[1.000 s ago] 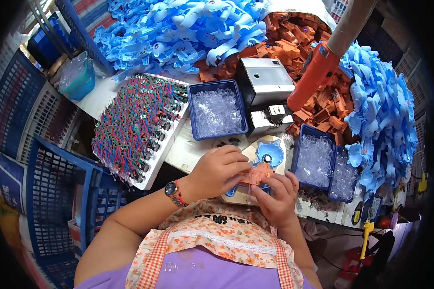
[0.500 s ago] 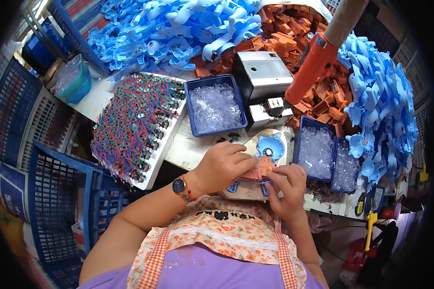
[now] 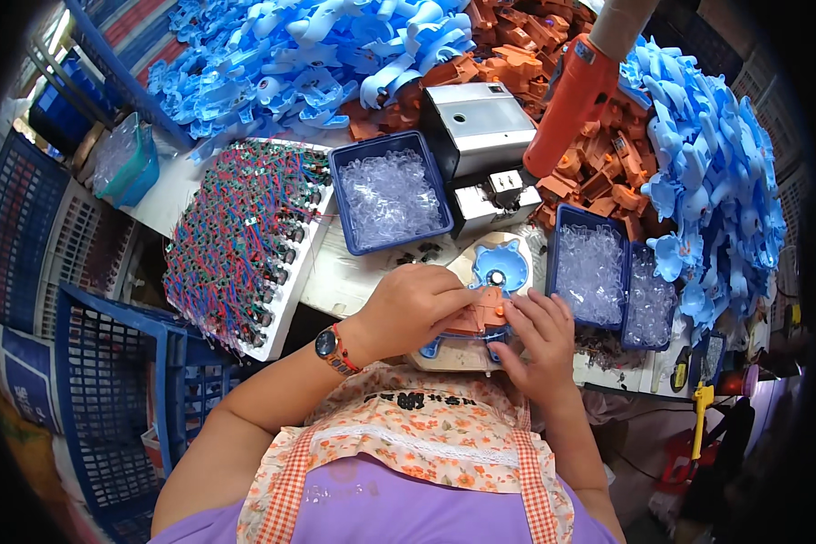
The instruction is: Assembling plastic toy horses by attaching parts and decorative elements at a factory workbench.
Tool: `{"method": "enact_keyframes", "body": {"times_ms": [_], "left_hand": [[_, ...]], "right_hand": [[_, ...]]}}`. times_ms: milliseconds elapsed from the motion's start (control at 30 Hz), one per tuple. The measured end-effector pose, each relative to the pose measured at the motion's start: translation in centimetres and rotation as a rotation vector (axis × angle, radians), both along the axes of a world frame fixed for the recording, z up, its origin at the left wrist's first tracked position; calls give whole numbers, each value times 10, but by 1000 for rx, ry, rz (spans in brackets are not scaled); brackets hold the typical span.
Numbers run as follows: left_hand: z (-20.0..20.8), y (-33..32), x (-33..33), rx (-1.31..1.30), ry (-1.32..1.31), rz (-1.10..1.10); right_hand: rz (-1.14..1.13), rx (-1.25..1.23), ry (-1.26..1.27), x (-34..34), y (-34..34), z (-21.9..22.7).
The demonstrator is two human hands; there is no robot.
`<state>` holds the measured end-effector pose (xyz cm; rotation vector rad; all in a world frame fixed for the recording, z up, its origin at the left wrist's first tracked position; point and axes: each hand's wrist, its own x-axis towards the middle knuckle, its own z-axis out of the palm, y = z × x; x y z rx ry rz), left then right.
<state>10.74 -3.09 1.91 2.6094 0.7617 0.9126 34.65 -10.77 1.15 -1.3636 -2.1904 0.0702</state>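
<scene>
A light-blue plastic animal-shaped shell (image 3: pixel 500 267) lies in a pale fixture block (image 3: pixel 455 361) in front of me, its hollow head part on the far side. An orange plastic housing (image 3: pixel 482 315) with a small bright orange knob sits over the shell's body. My left hand (image 3: pixel 422 308) has curled fingers closed on the left side of the housing, its fingertips resting on top. Beside the housing's right edge is my right hand (image 3: pixel 540 346), fingers stretched and thumb apart, fingertips close to or touching the edge. What lies under the left fingers is hidden.
A white foam tray (image 3: pixel 292 304) bears wired circuit boards. Blue trays (image 3: pixel 343 210) (image 3: pixel 562 222) hold clear plastic parts. A metal machine (image 3: pixel 480 136) stands beyond the fixture, and an orange-red hanging tool (image 3: pixel 567 109) is above. Heaps of blue shells (image 3: pixel 707 181) and orange housings (image 3: pixel 607 168) lie behind.
My right hand's thumb and fingers have spread from the knob, leaving it uncovered. The left hand stays on the housing. The whole view has shifted slightly.
</scene>
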Motion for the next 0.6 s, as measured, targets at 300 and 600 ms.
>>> {"method": "enact_keyframes", "body": {"times_ms": [300, 600], "left_hand": [[-11, -9, 2, -125, -84, 75], [-7, -14, -1, -128, -9, 121]], "right_hand": [[-12, -32, 88, 1, 1, -6], [-101, -42, 91, -7, 15, 10]]}}
